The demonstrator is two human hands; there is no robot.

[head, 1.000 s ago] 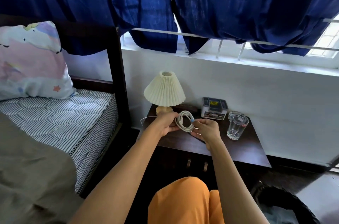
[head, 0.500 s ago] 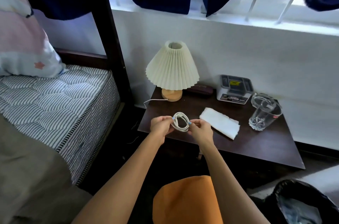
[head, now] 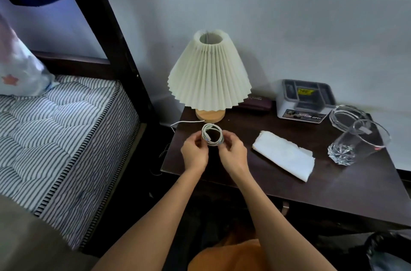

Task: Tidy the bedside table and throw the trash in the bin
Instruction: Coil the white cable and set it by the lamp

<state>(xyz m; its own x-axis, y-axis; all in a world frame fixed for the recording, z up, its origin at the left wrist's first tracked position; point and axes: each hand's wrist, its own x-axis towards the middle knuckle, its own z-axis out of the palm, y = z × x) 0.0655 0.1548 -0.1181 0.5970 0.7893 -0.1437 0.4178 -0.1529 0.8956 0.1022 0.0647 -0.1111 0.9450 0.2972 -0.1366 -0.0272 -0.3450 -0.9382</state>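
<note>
Cable-coiling was the step in hand: left hand (head: 195, 152) and right hand (head: 233, 153), each grip pinched on the coiled white cable (head: 211, 137) at frame centre above the surface (head: 262, 181), likely needing setting down next.

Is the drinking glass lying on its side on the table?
No, the glass stands upright on the bedside table, right of the folded white tissue.
</note>
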